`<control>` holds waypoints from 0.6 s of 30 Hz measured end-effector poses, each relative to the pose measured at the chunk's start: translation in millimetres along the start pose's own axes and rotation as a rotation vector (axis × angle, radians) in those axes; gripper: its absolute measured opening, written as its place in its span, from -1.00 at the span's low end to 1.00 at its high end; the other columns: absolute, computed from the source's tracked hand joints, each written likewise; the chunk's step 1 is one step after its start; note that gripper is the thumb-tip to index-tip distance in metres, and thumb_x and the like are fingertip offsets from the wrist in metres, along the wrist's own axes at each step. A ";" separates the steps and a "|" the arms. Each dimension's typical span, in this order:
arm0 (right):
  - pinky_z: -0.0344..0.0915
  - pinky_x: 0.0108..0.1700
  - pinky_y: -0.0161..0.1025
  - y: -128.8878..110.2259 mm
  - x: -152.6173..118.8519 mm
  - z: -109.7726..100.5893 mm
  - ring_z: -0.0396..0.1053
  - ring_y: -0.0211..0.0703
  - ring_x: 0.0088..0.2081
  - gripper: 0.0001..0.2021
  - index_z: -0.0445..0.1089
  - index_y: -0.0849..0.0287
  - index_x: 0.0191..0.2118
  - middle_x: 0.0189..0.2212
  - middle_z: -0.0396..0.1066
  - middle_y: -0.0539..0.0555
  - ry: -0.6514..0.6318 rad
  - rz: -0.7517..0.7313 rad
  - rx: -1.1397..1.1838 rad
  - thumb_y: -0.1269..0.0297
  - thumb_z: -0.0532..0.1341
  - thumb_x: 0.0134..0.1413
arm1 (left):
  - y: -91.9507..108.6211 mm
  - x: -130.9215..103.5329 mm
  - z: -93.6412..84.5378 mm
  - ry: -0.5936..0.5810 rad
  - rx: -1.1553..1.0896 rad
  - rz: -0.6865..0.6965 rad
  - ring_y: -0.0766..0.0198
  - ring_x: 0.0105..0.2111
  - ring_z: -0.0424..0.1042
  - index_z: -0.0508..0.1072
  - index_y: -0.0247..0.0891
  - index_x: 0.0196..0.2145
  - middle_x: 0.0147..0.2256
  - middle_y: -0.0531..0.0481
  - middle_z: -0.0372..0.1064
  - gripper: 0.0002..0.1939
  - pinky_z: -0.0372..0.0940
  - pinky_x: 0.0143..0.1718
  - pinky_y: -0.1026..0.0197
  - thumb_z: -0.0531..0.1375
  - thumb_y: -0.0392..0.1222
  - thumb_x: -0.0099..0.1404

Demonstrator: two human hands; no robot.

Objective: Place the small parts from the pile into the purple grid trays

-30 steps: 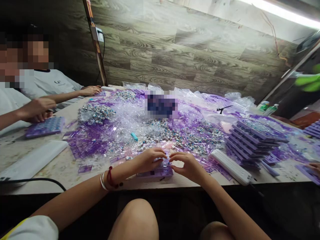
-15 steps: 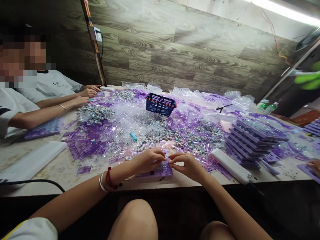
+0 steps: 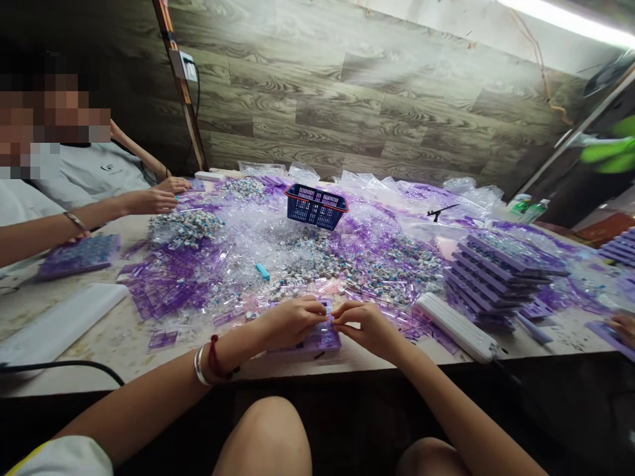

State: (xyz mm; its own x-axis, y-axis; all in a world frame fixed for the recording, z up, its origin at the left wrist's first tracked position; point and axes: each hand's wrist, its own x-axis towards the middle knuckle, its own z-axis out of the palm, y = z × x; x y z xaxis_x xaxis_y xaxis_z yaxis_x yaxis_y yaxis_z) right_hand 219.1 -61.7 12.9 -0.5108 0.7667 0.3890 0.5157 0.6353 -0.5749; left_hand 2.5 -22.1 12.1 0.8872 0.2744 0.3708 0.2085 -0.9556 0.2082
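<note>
A purple plastic tray with small cells (image 3: 325, 342) lies at the table's near edge, partly covered by my hands. My left hand (image 3: 297, 316) rests over its left and upper part, fingers bent and pressed together; whatever they pinch is too small to make out. From the right, my right hand (image 3: 364, 324) meets it, thumb and forefinger closed at the fingertips by a small pale-blue piece that I cannot name. Just beyond the hands spreads a heap of small white and blue parts (image 3: 317, 259), mixed with clear and purple plastic pieces (image 3: 169, 274).
A dark blue basket (image 3: 316, 210) stands mid-table. To the right are a stack of purple trays (image 3: 501, 277) and a white power strip (image 3: 459, 327). A long white cover (image 3: 64, 324) lies left. Co-workers' hands (image 3: 151, 199) work at the left; another hand (image 3: 624, 328) shows far right.
My fingertips have drawn slightly closer together over the tray. At the left, the nearer co-worker's arm has shifted and a second hand now shows at the purple tray there. The view has moved slightly.
</note>
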 end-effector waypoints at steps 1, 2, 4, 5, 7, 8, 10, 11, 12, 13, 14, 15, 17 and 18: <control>0.38 -0.23 -0.29 0.0 0.3 0.0 0.49 -0.18 -0.30 -0.89 0.54 0.15 -0.40 -0.35 0.52 0.11 -0.004 -0.003 -0.006 0.39 0.25 0.08 | 0.2 0.2 0.1 0.007 -0.003 0.001 0.19 -0.20 0.34 0.43 -0.30 -0.14 -0.24 -0.09 0.40 -0.72 0.27 -0.11 0.18 -0.04 -0.42 0.33; 0.38 -0.24 -0.30 0.0 0.7 0.2 0.48 -0.18 -0.30 -0.89 0.54 0.16 -0.41 -0.36 0.51 0.11 -0.009 -0.005 -0.013 0.41 0.25 0.07 | 0.5 0.4 0.2 0.012 -0.003 0.005 0.19 -0.21 0.34 0.43 -0.30 -0.15 -0.24 -0.09 0.40 -0.72 0.27 -0.12 0.18 -0.04 -0.42 0.34; 0.37 -0.25 -0.31 -0.5 1.9 0.3 0.48 -0.19 -0.32 -0.88 0.54 0.16 -0.42 -0.37 0.51 0.10 -0.024 -0.008 -0.027 0.45 0.26 0.05 | 1.3 0.9 0.1 0.007 0.018 0.013 0.19 -0.23 0.33 0.43 -0.30 -0.18 -0.25 -0.09 0.39 -0.73 0.28 -0.14 0.18 -0.04 -0.41 0.34; 0.37 -0.26 -0.32 -0.9 2.8 0.2 0.48 -0.19 -0.33 -0.88 0.54 0.16 -0.43 -0.38 0.50 0.10 -0.030 -0.009 -0.034 0.46 0.26 0.04 | 1.8 1.2 -0.1 -0.003 0.034 0.015 0.19 -0.24 0.33 0.43 -0.31 -0.19 -0.26 -0.10 0.39 -0.74 0.28 -0.15 0.18 -0.04 -0.41 0.34; 0.36 -0.27 -0.33 -2.3 4.6 -0.6 0.47 -0.20 -0.34 -0.88 0.53 0.17 -0.44 -0.39 0.50 0.09 -0.041 -0.006 -0.042 0.48 0.26 0.03 | 2.9 1.8 -0.7 -0.028 0.065 0.019 0.19 -0.25 0.33 0.43 -0.31 -0.21 -0.27 -0.10 0.39 -0.75 0.28 -0.16 0.18 -0.04 -0.41 0.34; 0.35 -0.28 -0.33 -3.1 5.4 -1.3 0.47 -0.20 -0.35 -0.88 0.53 0.18 -0.45 -0.40 0.50 0.09 -0.048 -0.001 -0.043 0.49 0.27 0.02 | 3.4 2.1 -1.1 -0.038 0.076 0.021 0.19 -0.25 0.33 0.42 -0.31 -0.20 -0.26 -0.10 0.39 -0.75 0.28 -0.15 0.18 -0.04 -0.41 0.34; 0.34 -0.30 -0.34 -4.6 6.5 -2.8 0.47 -0.21 -0.36 -0.88 0.53 0.19 -0.45 -0.41 0.50 0.09 -0.063 0.017 -0.039 0.50 0.27 0.01 | 4.2 2.6 -1.8 -0.049 0.089 0.028 0.18 -0.24 0.34 0.41 -0.31 -0.18 -0.25 -0.10 0.39 -0.75 0.28 -0.15 0.18 -0.04 -0.40 0.34; 0.34 -0.31 -0.35 -5.2 6.6 -3.5 0.47 -0.21 -0.36 -0.88 0.53 0.19 -0.45 -0.41 0.50 0.09 -0.069 0.025 -0.035 0.50 0.27 0.01 | 4.5 2.8 -2.0 -0.051 0.093 0.031 0.18 -0.23 0.34 0.41 -0.31 -0.16 -0.24 -0.10 0.39 -0.75 0.28 -0.14 0.18 -0.04 -0.40 0.34; 0.33 -0.31 -0.35 -5.6 6.5 -3.9 0.47 -0.22 -0.36 -0.88 0.53 0.19 -0.45 -0.41 0.49 0.08 -0.072 0.031 -0.030 0.50 0.27 0.01 | 4.8 3.0 -2.2 -0.051 0.094 0.031 0.18 -0.22 0.34 0.40 -0.32 -0.13 -0.22 -0.11 0.39 -0.74 0.28 -0.13 0.17 -0.04 -0.40 0.34; 0.33 -0.31 -0.35 -5.8 6.1 -4.1 0.46 -0.22 -0.36 -0.88 0.53 0.19 -0.45 -0.41 0.49 0.08 -0.071 0.033 -0.028 0.50 0.27 0.02 | 5.0 3.2 -2.4 -0.053 0.095 0.030 0.18 -0.21 0.34 0.39 -0.31 -0.11 -0.19 -0.11 0.39 -0.74 0.28 -0.12 0.17 -0.03 -0.40 0.34; 0.33 -0.31 -0.35 -5.8 5.7 -4.0 0.46 -0.22 -0.36 -0.87 0.53 0.19 -0.45 -0.40 0.49 0.08 -0.068 0.033 -0.027 0.50 0.26 0.02 | 5.3 3.3 -2.5 -0.058 0.094 0.027 0.18 -0.20 0.34 0.38 -0.31 -0.09 -0.17 -0.10 0.39 -0.73 0.27 -0.11 0.17 -0.03 -0.39 0.34; 0.32 -0.31 -0.35 -5.7 5.2 -3.8 0.46 -0.22 -0.36 -0.87 0.53 0.19 -0.45 -0.41 0.49 0.08 -0.069 0.032 -0.031 0.49 0.26 0.03 | 5.4 3.6 -2.6 -0.063 0.091 0.022 0.17 -0.19 0.33 0.37 -0.29 -0.07 -0.16 -0.10 0.39 -0.73 0.27 -0.10 0.17 -0.02 -0.38 0.34; 0.32 -0.31 -0.34 -5.0 4.5 -3.0 0.45 -0.21 -0.36 -0.86 0.52 0.19 -0.46 -0.41 0.48 0.07 -0.076 0.036 -0.041 0.49 0.25 0.04 | 5.4 4.1 -2.8 -0.068 0.066 0.013 0.18 -0.20 0.33 0.38 -0.26 -0.07 -0.17 -0.08 0.39 -0.73 0.26 -0.10 0.18 0.00 -0.37 0.33; 0.32 -0.31 -0.34 -4.5 4.3 -2.6 0.45 -0.21 -0.36 -0.85 0.52 0.18 -0.46 -0.42 0.48 0.07 -0.080 0.040 -0.046 0.48 0.24 0.05 | 5.3 4.5 -3.0 -0.064 0.048 0.012 0.18 -0.21 0.33 0.39 -0.25 -0.08 -0.19 -0.07 0.39 -0.73 0.26 -0.12 0.18 0.00 -0.37 0.33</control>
State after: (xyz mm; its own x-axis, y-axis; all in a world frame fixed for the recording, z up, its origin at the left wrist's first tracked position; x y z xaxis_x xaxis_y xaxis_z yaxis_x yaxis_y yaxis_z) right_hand 216.4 -61.0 19.1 -0.5416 0.7829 0.3061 0.5670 0.6090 -0.5547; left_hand 6.3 -25.6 17.6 0.9138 0.2570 0.3145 0.2157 -0.9632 0.1603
